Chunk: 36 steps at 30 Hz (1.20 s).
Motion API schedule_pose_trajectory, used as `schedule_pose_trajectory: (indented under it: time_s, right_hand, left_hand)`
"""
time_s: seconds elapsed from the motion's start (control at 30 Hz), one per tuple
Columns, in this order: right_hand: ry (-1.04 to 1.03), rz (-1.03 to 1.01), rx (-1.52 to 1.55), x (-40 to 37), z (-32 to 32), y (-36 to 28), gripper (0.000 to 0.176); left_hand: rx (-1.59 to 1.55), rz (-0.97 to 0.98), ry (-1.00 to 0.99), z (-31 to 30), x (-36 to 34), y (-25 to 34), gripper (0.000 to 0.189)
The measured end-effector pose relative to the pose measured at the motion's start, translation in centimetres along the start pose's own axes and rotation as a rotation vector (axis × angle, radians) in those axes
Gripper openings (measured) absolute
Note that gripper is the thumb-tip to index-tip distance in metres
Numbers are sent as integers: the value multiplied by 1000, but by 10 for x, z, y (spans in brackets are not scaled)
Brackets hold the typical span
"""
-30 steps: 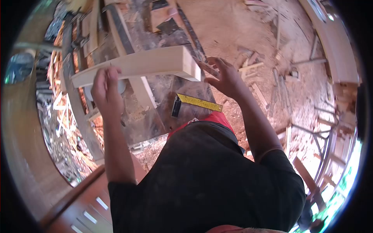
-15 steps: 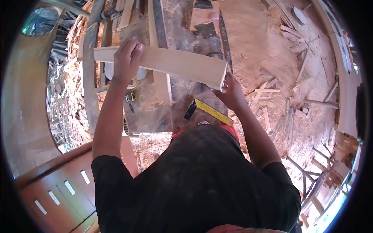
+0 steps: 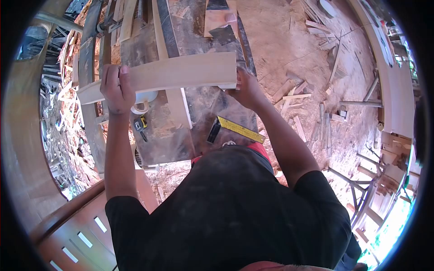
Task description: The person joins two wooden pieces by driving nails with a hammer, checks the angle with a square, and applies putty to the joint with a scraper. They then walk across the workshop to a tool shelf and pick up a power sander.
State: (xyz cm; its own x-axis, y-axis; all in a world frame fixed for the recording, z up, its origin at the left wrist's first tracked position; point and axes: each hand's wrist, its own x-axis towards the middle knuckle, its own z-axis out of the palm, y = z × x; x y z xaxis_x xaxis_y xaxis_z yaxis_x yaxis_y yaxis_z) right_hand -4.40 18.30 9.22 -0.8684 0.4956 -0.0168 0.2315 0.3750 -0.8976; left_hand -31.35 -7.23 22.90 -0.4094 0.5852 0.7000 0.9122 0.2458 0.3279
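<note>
A long pale wooden board, slightly curved, is held up above the workbench between both hands. My left hand wraps round it toward its left end, with the thumb over the broad face. At the board's right end my right hand grips the edge; part of its fingers is hidden behind the wood. Below the board, on the bench near my body, lies a try square with a yellow blade and a dark stock. A yellow and black tape measure rests under my left forearm.
Left of the tape measure runs a bench rail. Farther up the bench are a long wood strip and a small board with dark pieces. Offcuts litter the dusty ground at right. A slotted brown panel stands at lower left.
The board has tilted: its left end is lower and its right end higher, so it lies more level across my view. Both hands still hold it. The whole view has shifted somewhat.
</note>
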Motion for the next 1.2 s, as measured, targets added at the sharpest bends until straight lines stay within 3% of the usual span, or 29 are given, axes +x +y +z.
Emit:
schedule_pose_trajectory:
  time_s: [0.33, 0.43, 0.53, 0.63, 0.73, 0.83, 0.93, 1.0, 1.2]
  right_hand:
    - [-114, -72, -98, 21, -4, 1, 79]
    - [-50, -135, -299, 11, -14, 29, 73]
    - [-63, 211, -568, -2, -19, 84, 72]
    - [-228, 202, -833, -19, -19, 118, 62]
    - [-119, 419, -495, -30, -21, 138, 58]
    - [-82, 374, -432, -29, -29, 138, 44]
    - [25, 323, -465, -36, -34, 125, 41]
    - [108, 377, -420, -50, -36, 115, 41]
    - [388, 481, -197, -84, -73, 44, 41]
  left_hand:
    - [54, -118, 37, -3, -35, -19, 17]
    - [34, -138, 17, -3, -37, -19, 17]
    - [-6, -165, -37, -5, -33, -12, 17]
    - [-66, -198, -59, 0, -23, -1, 19]
    - [-197, -289, -73, 13, -9, 23, 20]
    - [-317, -303, -122, 24, 8, 56, 21]
    - [-487, -284, -168, 36, 20, 79, 21]
    - [-595, -295, -203, 42, 22, 89, 26]
    - [-833, -344, -246, 51, 29, 100, 18]
